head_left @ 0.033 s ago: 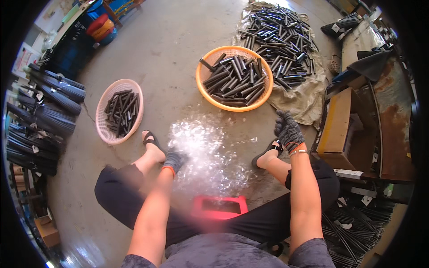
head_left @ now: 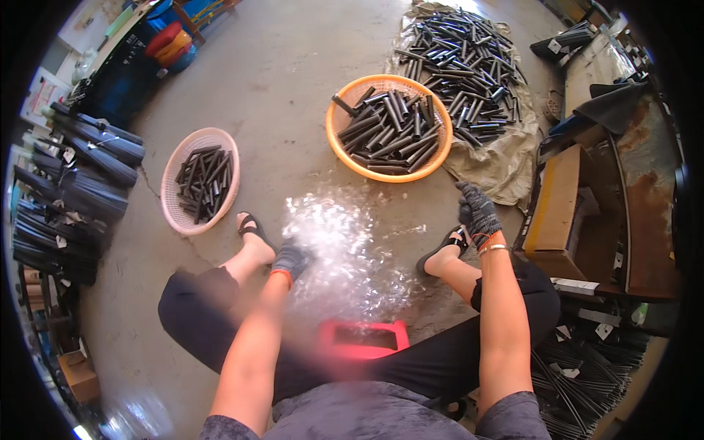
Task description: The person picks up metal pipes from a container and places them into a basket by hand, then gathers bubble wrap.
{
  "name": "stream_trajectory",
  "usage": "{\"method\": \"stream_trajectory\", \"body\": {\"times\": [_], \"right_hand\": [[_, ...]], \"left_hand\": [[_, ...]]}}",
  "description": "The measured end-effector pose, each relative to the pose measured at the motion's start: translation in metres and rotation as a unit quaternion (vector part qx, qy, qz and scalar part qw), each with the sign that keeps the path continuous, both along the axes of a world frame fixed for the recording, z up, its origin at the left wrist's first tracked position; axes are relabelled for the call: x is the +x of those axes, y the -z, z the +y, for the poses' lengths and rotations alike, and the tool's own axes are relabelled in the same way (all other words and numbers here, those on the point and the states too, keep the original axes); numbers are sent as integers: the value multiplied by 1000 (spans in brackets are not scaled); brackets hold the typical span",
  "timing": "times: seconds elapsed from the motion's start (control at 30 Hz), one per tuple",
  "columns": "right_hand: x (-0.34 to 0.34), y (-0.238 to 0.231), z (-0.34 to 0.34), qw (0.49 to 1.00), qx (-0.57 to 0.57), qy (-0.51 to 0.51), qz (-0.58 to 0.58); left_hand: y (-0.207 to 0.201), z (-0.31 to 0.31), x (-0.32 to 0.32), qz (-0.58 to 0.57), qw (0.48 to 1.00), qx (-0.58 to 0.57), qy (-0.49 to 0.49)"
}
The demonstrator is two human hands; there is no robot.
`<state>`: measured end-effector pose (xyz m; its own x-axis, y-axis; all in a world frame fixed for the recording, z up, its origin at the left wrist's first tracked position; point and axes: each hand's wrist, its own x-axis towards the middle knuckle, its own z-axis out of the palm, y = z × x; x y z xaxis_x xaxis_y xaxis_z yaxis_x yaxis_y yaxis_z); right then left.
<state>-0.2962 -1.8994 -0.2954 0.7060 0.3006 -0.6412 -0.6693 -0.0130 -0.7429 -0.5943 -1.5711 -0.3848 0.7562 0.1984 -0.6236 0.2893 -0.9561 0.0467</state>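
Note:
My left hand (head_left: 293, 261), in a grey knit glove with an orange cuff, is at the left edge of a bright, glittering clear patch (head_left: 334, 235) on the floor. Glare and blur hide its fingertips. My right hand (head_left: 480, 213), gloved alike, is above my right foot with fingers curled in; whatever they hold, if anything, cannot be made out. Beyond it stands an orange basket (head_left: 335, 149) of short black tubes (head_left: 392, 132). Farther left, a pale pink basket (head_left: 169, 207) holds thinner dark tubes (head_left: 205, 180).
A heap of black tubes (head_left: 469, 73) lies on a beige sheet (head_left: 506, 176) at the far right. A red plastic stool (head_left: 401, 337) is between my legs. Bundled dark rods (head_left: 95, 158) fill the left side. At right are an open cardboard box (head_left: 554, 198) and more rods (head_left: 587, 378).
The whole scene is shifted slightly to the right. My right hand's fingers look more curled in, while my left hand stays beside the glittering patch.

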Motion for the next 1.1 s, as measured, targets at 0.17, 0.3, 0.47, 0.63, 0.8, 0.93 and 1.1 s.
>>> {"method": "stream_trajectory", "body": {"times": [0.17,0.3,0.47,0.63,0.8,0.93,1.1], "right_hand": [[-23,-21,46,918,-145,-200,-311],[-49,-20,78,878,157,-241,-382],[-89,25,113,850,215,-349,-331],[-163,27,120,788,170,-472,-356],[-191,21,112,725,139,-551,-390],[-190,26,107,695,118,-609,-363],[-129,10,112,582,-131,-631,-496]], "left_hand": [[42,19,-13,-157,967,-196,-41],[-91,-13,18,-45,577,-618,-533],[-157,-20,33,-124,220,-775,-580],[-124,0,52,-429,483,-543,-537],[-52,51,68,-555,390,-484,-552],[-42,62,56,-499,746,-124,-422],[-105,64,30,-141,979,112,-98]]}}
